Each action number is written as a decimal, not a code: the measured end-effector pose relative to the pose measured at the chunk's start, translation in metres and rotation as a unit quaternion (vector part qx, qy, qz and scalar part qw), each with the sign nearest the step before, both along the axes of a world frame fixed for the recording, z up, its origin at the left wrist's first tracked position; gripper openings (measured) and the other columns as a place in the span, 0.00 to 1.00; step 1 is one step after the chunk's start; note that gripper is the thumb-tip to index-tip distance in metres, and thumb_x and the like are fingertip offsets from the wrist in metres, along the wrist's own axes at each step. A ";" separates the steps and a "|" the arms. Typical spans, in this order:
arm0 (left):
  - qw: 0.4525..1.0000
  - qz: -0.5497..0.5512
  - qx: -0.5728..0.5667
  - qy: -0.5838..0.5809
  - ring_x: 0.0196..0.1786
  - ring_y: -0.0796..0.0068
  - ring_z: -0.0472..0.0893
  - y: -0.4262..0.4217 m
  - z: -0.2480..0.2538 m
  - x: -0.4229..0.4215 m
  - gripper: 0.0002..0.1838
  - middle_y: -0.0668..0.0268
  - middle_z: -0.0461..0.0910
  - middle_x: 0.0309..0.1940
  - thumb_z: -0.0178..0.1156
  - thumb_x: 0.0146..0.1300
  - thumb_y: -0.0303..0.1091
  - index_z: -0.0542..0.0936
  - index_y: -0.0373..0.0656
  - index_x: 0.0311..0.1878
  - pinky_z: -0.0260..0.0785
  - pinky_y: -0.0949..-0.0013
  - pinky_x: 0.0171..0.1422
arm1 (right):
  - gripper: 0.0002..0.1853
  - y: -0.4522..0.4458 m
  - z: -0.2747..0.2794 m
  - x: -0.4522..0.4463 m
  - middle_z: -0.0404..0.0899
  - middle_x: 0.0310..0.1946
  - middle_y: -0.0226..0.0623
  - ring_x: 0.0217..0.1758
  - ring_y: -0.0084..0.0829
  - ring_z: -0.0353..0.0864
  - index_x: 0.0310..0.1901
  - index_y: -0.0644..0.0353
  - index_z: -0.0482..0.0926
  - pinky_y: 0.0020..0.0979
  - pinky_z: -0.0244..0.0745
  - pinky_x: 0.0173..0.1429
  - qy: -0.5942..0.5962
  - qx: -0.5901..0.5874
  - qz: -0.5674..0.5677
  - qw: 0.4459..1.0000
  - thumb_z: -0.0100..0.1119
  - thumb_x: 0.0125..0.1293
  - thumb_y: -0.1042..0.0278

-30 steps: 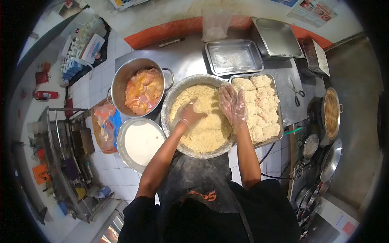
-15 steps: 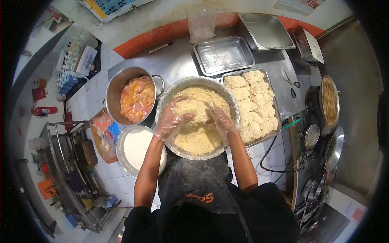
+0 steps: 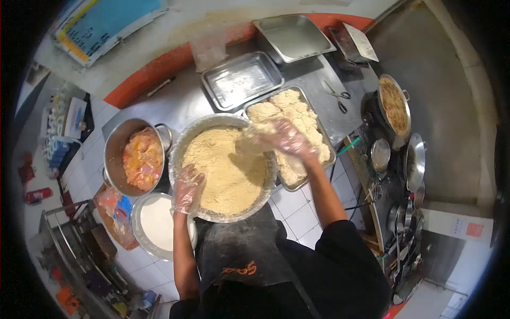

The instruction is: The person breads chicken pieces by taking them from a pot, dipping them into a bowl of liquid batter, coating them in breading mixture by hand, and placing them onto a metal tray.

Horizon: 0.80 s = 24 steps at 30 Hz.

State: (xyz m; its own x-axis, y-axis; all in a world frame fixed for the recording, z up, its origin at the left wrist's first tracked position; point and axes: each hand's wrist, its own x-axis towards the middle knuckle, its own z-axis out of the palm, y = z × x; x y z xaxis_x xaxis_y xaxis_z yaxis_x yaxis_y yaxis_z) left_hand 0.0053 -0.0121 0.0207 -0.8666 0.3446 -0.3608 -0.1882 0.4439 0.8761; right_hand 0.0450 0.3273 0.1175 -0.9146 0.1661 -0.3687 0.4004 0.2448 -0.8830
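A large round metal bowl [image 3: 178, 143] holds pale yellow breading crumbs [image 3: 223, 170]. My left hand [image 3: 189, 189], in a clear plastic glove, rests at the bowl's left side with its fingers spread and nothing in them. Over the bowl's right rim is my right hand [image 3: 289, 139], gloved too, its fingers closed round a crumb-coated piece of meat [image 3: 259, 130] that is blurred by motion. Just right of it, a metal tray [image 3: 325, 141] is filled with breaded pieces [image 3: 295, 109], partly hidden by that hand and forearm.
On the left stand a deep pot [image 3: 114, 159] of raw marinated meat [image 3: 143, 159] and a bowl of white liquid [image 3: 156, 223]. Behind are a shallow metal tray [image 3: 241, 80], a deep pan [image 3: 295, 37] and scissors [image 3: 336, 95]. Pans of oil [image 3: 394, 106] sit far right.
My hands have parted. The right one has moved right with the coated piece, out of the bowl's middle to its rim; the left has drawn back to the left side. The view has turned right.
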 end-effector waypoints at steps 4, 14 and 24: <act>0.996 0.043 0.057 -0.048 0.51 0.68 0.83 0.000 0.007 0.006 0.25 0.58 0.80 0.51 0.65 0.67 0.33 0.72 0.35 0.64 0.78 0.68 0.52 | 0.19 0.073 0.064 0.020 0.86 0.43 0.34 0.45 0.25 0.83 0.53 0.60 0.82 0.32 0.79 0.54 0.003 0.092 -0.009 0.996 0.71 0.64 0.62; 0.971 0.096 0.118 -0.185 0.41 0.72 0.83 -0.002 0.006 0.002 0.26 0.61 0.81 0.50 0.62 0.68 0.29 0.69 0.38 0.67 0.79 0.70 0.39 | 0.22 0.183 0.009 0.107 0.87 0.42 0.42 0.43 0.32 0.84 0.52 0.63 0.83 0.36 0.78 0.49 -0.079 0.150 -0.012 0.985 0.70 0.62 0.56; 0.965 0.099 0.116 -0.211 0.46 0.69 0.82 -0.001 0.010 0.000 0.29 0.59 0.77 0.55 0.63 0.69 0.34 0.66 0.38 0.69 0.78 0.68 0.42 | 0.36 0.243 -0.143 0.159 0.80 0.31 0.44 0.35 0.35 0.77 0.48 0.70 0.81 0.40 0.75 0.43 -0.251 0.297 0.041 0.920 0.65 0.61 0.36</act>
